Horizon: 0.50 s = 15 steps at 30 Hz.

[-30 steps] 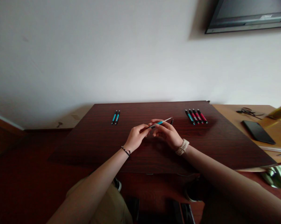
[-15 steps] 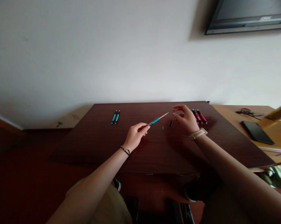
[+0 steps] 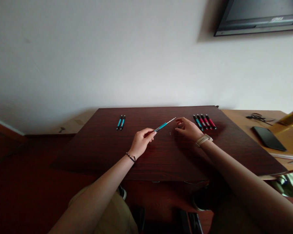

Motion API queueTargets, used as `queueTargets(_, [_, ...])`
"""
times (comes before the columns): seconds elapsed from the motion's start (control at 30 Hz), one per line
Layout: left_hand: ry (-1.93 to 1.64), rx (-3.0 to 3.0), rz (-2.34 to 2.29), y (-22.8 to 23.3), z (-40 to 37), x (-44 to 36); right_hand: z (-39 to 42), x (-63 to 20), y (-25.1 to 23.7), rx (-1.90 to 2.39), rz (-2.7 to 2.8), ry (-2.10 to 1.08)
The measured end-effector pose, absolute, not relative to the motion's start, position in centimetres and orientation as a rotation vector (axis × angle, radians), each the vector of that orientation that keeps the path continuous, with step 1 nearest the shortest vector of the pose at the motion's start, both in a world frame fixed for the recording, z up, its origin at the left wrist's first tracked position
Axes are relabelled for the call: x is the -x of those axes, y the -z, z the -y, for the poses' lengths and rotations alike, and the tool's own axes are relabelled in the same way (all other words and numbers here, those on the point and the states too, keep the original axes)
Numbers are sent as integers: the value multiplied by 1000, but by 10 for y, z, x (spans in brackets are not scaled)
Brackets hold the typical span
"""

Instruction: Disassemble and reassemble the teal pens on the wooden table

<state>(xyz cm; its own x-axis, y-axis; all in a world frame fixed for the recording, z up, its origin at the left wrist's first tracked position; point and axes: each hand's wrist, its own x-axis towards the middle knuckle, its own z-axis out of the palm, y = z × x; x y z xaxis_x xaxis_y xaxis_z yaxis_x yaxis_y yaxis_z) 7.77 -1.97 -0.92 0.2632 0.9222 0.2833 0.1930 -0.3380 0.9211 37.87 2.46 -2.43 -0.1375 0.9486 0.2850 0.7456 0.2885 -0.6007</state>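
Observation:
My left hand (image 3: 142, 140) pinches the blue barrel of a disassembled pen (image 3: 161, 126) between thumb and fingers. A thin pale refill (image 3: 171, 120) sticks out of the barrel, pointing up and right. Just past the refill's tip is my right hand (image 3: 188, 129), low over the table, fingers curved and thumb apart from them. The small black pen piece on the table there is hidden behind this hand. A tiny spring-like part (image 3: 170, 133) lies on the table between both hands.
Two blue pens (image 3: 121, 123) lie side by side at the left of the dark wooden table (image 3: 93, 152). Right of my right hand are a blue pen (image 3: 198, 122) and three red pens (image 3: 211, 121). A phone-like black slab (image 3: 268, 138) and a cable (image 3: 258, 117) lie on the lighter desk.
My right hand has moved left and down, over where the black pen piece was visible. The blue pen beside the red ones is now uncovered. My left hand stays still.

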Motion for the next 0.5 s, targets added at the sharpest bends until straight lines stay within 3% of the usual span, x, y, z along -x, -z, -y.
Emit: queueTargets(0.5, [-1115,-1763,-1053,10,19,-79,-13,-362,15,1597,2129,-443])
